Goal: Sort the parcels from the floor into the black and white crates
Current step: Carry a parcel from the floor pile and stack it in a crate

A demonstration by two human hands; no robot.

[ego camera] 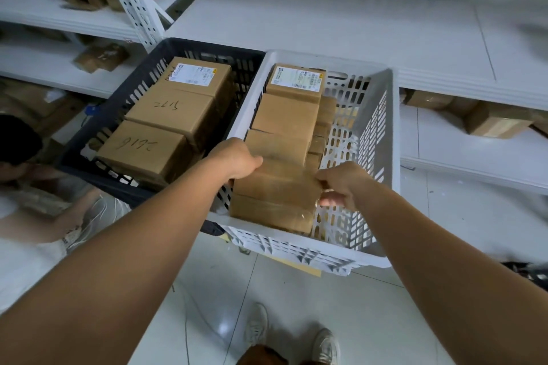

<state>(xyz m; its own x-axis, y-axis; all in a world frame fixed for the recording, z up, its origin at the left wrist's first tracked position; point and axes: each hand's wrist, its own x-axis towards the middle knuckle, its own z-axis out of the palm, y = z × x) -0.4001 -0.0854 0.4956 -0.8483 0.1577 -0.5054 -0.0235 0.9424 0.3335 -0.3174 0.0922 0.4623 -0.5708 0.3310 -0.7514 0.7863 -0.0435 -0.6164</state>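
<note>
- Both hands, left (237, 158) and right (341, 184), grip a taped brown parcel (274, 198) at its ends, lowering it into the white crate (370, 139) beside the black crate (98, 124).
- Risk: the slick tape may slip, jamming the parcel against its neighbours.
- White shelving (326, 24) stands behind the crates, over a glossy tiled floor (207, 305).

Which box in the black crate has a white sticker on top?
The far box in the black crate, nearest the wall. The two closer boxes there, the middle box and the near box, have only handwritten numbers.
</note>
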